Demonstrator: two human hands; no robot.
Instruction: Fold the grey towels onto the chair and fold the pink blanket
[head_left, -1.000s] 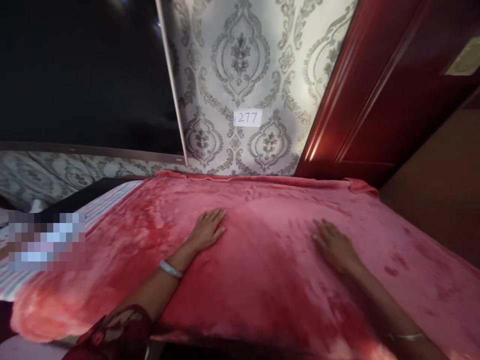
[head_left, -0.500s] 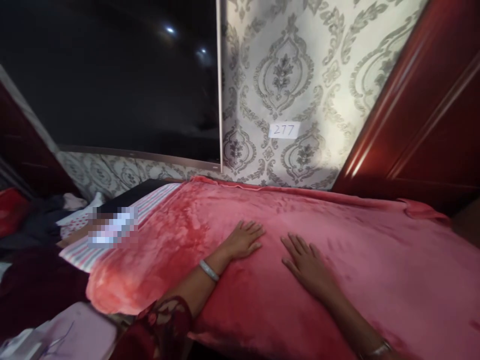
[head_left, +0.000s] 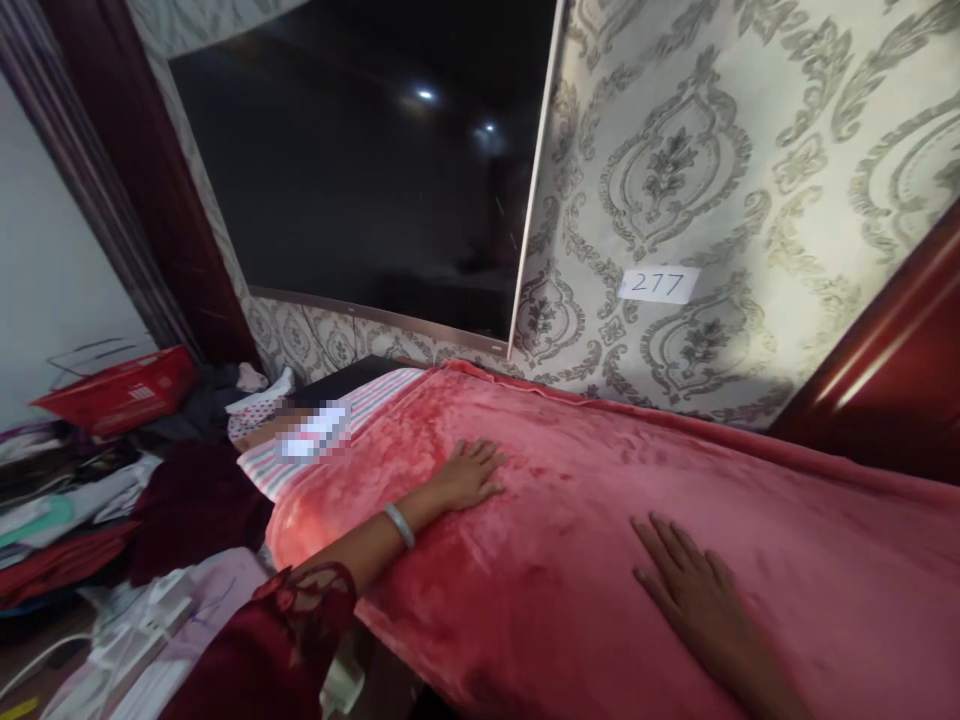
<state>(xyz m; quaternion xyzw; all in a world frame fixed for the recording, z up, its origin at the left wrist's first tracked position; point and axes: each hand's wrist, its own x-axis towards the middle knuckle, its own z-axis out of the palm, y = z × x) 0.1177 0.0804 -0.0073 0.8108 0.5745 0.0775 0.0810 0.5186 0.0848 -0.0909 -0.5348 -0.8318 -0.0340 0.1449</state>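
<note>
You are smoothing the red blanket [head_left: 600,560], which is lying spread across the bed below the paper label [head_left: 658,284]. Your left hand [head_left: 469,475] and right hand [head_left: 694,590] are pressing flat, fingers open, gripping nothing. Next probably calls for sweeping outward evenly.

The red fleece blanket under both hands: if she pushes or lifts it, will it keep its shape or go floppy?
Probably floppy: the red fleece blanket drapes softly over the edge. Its plush nap shows streaks near the left hand, so it likely grips the palm rather than slipping. Pushed by the right hand, it would probably wrinkle, not slide whole.
</note>
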